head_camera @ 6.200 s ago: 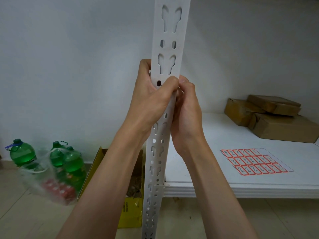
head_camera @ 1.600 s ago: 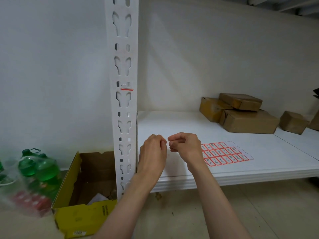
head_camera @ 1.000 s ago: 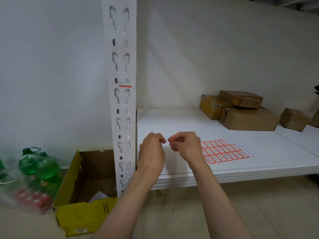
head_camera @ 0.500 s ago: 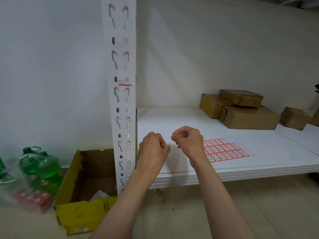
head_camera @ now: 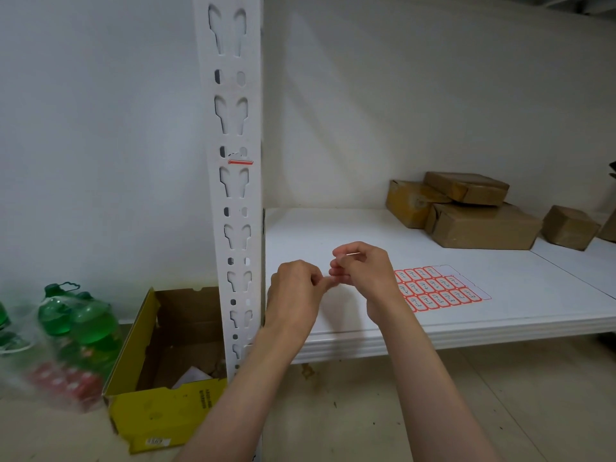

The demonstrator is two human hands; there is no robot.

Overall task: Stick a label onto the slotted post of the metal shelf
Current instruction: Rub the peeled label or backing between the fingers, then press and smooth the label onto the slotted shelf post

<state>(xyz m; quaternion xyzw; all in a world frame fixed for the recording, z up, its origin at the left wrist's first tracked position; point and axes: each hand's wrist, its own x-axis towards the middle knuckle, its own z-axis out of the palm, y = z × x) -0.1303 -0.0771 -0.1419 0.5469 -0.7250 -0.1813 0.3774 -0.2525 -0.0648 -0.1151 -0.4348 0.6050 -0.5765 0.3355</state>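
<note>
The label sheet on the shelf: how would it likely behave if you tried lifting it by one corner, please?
The label sheet lies thin and flat on the shelf, so it is probably light and floppy. Its edges hug the surface, so catching a corner may take a fingernail.

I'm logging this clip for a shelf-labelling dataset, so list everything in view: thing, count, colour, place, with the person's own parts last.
slotted post: one, white, upright at the shelf's left front corner
label: one, red-edged, stuck on the post between two slot groups
label sheet: one, red-bordered stickers, flat on the shelf board near its front edge
shelf board: one, white, right of the post
parcels: at least four, brown, at the back right of the board, one stacked on others
open carton: one, yellow, on the floor left of the post
bottles: at least two, green, in clear wrap on the floor, far left
left hand: fingers curled, before the board's front edge
right hand: pinching something small and pale, too small to identify
</note>
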